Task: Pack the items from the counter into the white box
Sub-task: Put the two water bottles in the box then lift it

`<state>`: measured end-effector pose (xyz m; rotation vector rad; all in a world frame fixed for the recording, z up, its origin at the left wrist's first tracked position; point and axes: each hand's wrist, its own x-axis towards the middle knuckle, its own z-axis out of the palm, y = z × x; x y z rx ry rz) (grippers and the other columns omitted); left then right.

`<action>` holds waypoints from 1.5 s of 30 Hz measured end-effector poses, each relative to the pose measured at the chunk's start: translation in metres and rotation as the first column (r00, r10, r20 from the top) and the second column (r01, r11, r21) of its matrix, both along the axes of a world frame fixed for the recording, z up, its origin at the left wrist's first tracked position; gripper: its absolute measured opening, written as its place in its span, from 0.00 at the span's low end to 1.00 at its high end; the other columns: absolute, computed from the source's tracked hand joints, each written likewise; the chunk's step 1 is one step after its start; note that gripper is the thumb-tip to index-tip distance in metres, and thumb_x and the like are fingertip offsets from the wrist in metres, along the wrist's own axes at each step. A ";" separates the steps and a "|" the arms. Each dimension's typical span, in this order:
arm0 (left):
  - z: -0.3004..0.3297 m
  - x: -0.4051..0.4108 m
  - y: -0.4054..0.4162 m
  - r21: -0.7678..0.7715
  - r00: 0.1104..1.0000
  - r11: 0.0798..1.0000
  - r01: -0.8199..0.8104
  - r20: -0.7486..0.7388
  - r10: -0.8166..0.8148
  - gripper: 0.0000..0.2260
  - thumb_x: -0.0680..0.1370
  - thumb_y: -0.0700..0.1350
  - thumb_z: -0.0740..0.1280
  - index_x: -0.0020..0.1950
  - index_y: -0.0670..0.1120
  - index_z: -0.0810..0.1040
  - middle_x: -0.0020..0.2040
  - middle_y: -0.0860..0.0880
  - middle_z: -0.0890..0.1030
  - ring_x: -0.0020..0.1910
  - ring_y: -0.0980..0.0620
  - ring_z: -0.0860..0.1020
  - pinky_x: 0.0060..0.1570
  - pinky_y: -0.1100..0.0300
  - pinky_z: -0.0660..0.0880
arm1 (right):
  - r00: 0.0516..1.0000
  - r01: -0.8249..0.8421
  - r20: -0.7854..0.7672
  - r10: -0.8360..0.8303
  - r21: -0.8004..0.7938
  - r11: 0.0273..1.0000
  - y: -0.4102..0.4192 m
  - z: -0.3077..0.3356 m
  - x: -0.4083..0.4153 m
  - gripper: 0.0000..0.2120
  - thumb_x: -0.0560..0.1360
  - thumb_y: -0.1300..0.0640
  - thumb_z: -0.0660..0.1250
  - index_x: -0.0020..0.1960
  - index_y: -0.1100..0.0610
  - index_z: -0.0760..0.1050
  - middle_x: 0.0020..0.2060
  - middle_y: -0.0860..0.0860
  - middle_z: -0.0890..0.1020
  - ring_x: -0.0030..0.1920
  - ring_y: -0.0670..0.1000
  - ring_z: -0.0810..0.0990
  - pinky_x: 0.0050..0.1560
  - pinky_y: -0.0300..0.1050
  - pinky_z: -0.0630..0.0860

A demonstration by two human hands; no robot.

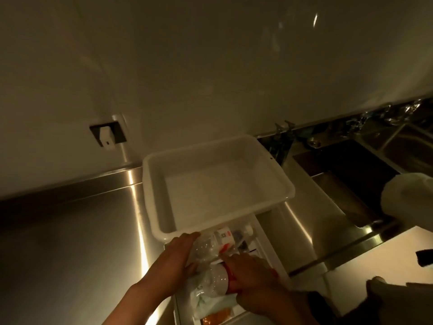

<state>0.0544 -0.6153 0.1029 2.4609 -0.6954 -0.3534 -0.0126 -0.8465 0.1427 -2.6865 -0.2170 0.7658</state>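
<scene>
An empty white tub (276, 165) sits tilted on the steel counter, its near edge resting over a second white box (267, 238) that holds the items. My left hand (173, 256) grips a clear plastic bottle with a white and red label (218, 242) lying in that box. My right hand (253, 275) grips a second clear bottle with a red band (216, 281) just below the first. A pale green packet (210, 303) and an orange packet (218, 316) lie under the bottles. Dark small items (241, 238) lie at the box's far end, partly hidden.
The steel counter (70, 242) spreads to the left. A dark sink (351, 174) with a tap (284, 130) lies to the right, and a white bundle (407, 198) sits at the right edge. A wall socket (107, 136) is on the back wall.
</scene>
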 end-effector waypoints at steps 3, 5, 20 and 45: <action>-0.011 0.001 -0.006 0.101 1.000 0.995 0.000 0.000 0.000 0.33 0.77 0.51 0.70 0.78 0.57 0.59 0.73 0.56 0.66 0.69 0.54 0.65 0.66 0.63 0.65 | 0.992 -0.126 0.011 0.127 -0.088 0.988 0.011 -0.015 0.003 0.44 0.72 0.67 0.70 0.80 0.50 0.51 0.78 0.52 0.57 0.78 0.57 0.54 0.76 0.60 0.52; -0.016 0.000 -0.010 0.120 0.999 0.993 -0.023 -0.027 0.027 0.33 0.77 0.51 0.71 0.79 0.56 0.59 0.75 0.55 0.64 0.73 0.51 0.62 0.69 0.62 0.61 | 0.982 -0.173 0.065 0.178 -0.066 0.983 0.019 -0.023 0.003 0.41 0.70 0.65 0.71 0.78 0.52 0.55 0.75 0.54 0.60 0.76 0.59 0.57 0.74 0.60 0.55; -0.002 -0.005 0.019 0.081 0.993 0.992 -0.095 0.078 0.089 0.18 0.80 0.54 0.66 0.70 0.58 0.74 0.69 0.60 0.71 0.67 0.59 0.69 0.60 0.76 0.61 | 0.948 -0.164 0.285 0.143 0.052 0.985 0.048 -0.076 0.008 0.39 0.68 0.57 0.75 0.73 0.45 0.60 0.67 0.49 0.67 0.69 0.56 0.65 0.70 0.55 0.60; -0.006 -0.043 0.009 0.048 0.983 0.983 -0.180 0.053 0.177 0.20 0.69 0.49 0.76 0.56 0.67 0.76 0.72 0.73 0.59 0.68 0.66 0.63 0.54 0.76 0.65 | 0.943 0.018 0.327 -0.065 0.146 0.989 -0.009 -0.078 0.005 0.27 0.76 0.52 0.70 0.73 0.44 0.67 0.71 0.42 0.66 0.72 0.49 0.61 0.74 0.48 0.59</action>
